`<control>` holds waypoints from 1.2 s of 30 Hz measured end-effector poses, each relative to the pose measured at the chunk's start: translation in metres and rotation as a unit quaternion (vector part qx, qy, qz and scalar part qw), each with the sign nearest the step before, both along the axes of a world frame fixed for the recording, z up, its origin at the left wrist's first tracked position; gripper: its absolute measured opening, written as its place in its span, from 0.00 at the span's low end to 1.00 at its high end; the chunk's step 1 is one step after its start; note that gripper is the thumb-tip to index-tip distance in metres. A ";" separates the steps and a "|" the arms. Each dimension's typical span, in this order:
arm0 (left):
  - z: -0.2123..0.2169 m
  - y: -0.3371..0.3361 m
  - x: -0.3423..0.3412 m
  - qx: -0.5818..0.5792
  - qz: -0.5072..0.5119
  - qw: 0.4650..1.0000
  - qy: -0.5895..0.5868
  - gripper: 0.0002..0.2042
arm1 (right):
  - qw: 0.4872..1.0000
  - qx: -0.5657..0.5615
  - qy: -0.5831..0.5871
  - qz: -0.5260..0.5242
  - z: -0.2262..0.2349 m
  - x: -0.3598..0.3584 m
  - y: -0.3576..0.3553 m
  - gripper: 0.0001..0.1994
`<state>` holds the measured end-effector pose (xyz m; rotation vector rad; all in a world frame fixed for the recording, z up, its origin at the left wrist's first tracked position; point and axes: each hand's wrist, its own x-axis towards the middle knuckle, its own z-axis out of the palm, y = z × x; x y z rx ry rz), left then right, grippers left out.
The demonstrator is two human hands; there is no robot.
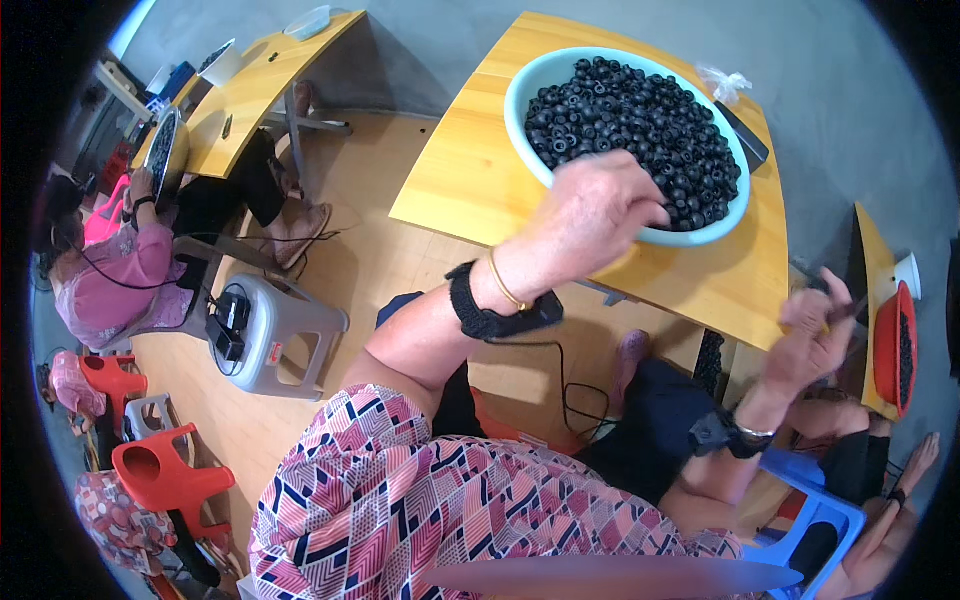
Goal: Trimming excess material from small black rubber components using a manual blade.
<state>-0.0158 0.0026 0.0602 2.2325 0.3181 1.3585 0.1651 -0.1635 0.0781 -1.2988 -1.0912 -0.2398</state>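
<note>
A pale turquoise basin (521, 85) on the yellow wooden table is heaped with small black ring-shaped pieces (630, 125), each with a hole. My left hand (605, 210) is over the basin's near rim, its fingers curled in above the pieces; whatever they hold, if anything, is hidden. Off the table's right edge, my right hand (800, 345) is raised with its fingers bent together. It is smeared by motion, and a small dark thing shows by its fingertips, too blurred to name.
A clear plastic bag (725, 83) and a black flat object (742, 135) lie behind the basin. At left, a person in pink (130, 270) works at another table (240, 100) near a grey stool (275, 335). A red basin (889, 345) and a blue chair (825, 510) are at right.
</note>
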 end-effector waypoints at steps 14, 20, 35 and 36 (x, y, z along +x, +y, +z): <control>0.005 0.038 -0.007 -0.035 0.147 0.930 0.336 0.08 | 0.871 -0.184 -0.035 -0.454 -0.221 0.197 -0.177 0.11; 0.001 0.039 -0.015 -0.017 0.143 0.928 0.342 0.09 | 0.963 0.034 0.255 -0.084 -0.080 0.080 -0.106 0.11; -0.001 0.005 -0.006 -0.466 -0.365 0.804 -0.047 0.08 | 0.970 -0.136 -0.045 0.199 -0.004 -0.060 0.052 0.13; -0.001 0.003 -0.007 -0.478 -0.374 0.793 -0.050 0.07 | 0.969 -0.138 -0.044 0.199 -0.004 -0.061 0.054 0.13</control>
